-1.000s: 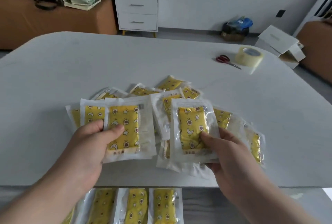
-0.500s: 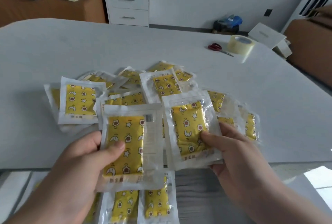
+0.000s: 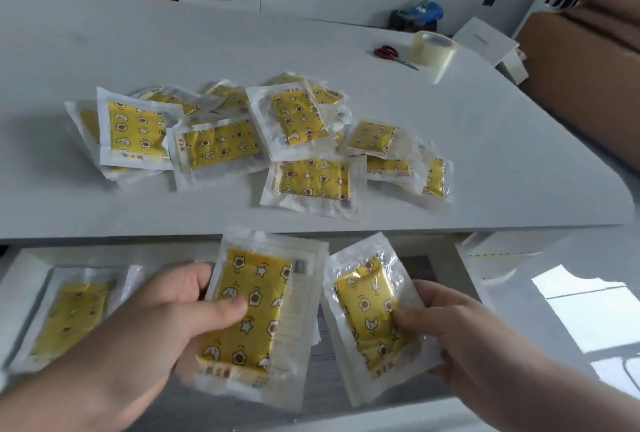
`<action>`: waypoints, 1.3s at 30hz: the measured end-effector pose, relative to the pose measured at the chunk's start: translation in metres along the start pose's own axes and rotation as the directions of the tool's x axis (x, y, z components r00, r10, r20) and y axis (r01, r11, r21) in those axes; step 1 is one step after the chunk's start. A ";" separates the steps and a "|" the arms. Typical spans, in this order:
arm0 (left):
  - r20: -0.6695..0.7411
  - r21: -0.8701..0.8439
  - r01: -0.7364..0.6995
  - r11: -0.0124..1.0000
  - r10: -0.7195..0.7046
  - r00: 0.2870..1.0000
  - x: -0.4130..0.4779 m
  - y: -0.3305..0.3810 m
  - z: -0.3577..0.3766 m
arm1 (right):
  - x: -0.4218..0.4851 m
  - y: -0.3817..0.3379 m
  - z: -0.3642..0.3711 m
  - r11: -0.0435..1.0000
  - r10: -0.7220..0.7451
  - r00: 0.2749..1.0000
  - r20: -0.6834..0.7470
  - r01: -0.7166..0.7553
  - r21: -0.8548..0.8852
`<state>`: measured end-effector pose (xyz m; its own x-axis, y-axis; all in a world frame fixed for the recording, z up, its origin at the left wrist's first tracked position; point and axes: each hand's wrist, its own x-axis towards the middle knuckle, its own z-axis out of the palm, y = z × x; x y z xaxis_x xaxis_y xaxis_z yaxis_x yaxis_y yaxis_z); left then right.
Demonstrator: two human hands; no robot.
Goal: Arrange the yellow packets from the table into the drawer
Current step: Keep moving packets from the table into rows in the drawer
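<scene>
item: left hand [image 3: 138, 327], thumb on top and fingers beneath, pinching a yellow packet [image 3: 249, 310] by its left edge, held above the open drawer [image 3: 329, 397]. item: right hand [image 3: 467, 334], thumb pressed on the lower right corner of a second packet [image 3: 370, 314], also over the drawer, tilted, its upper left edge just beside the first. item: stored packet [image 3: 65, 314], lying flat at the drawer's left end; blurred, so whether others lie under it cannot be told. item: loose pile of packets [image 3: 304, 182] on the table [image 3: 104, 210], overlapping at mixed angles, the nearest one close to the front edge. sundries: red scissors [image 3: 388, 52] and tape roll [image 3: 433, 47], far side, well apart from the pile. status, judged: task partly done, most stock not yet moved. hazards, judged: clear wrap looks slick, and a corner pinch may let a packet swing or slip and land askew; two packets lowered side by side may catch on each other's borders and overlap rather than sit in a row; a sleeve or wrist passing the table edge could drag the nearest pile packet into the drawer unsorted.
</scene>
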<state>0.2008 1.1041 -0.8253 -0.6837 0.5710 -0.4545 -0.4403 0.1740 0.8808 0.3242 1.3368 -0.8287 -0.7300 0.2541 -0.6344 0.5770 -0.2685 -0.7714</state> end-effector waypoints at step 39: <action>-0.206 0.891 0.087 0.446 0.226 0.952 0.139 -0.072 0.071 | 0.129 0.041 -0.067 0.712 -0.073 0.945 -0.317 -0.173 -0.681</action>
<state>0.1785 1.2281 -0.9427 -0.8703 0.4176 -0.2613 0.2625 0.8421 0.4712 0.2782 1.4207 -0.9459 -0.6161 0.5548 -0.5591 0.7867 0.3973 -0.4725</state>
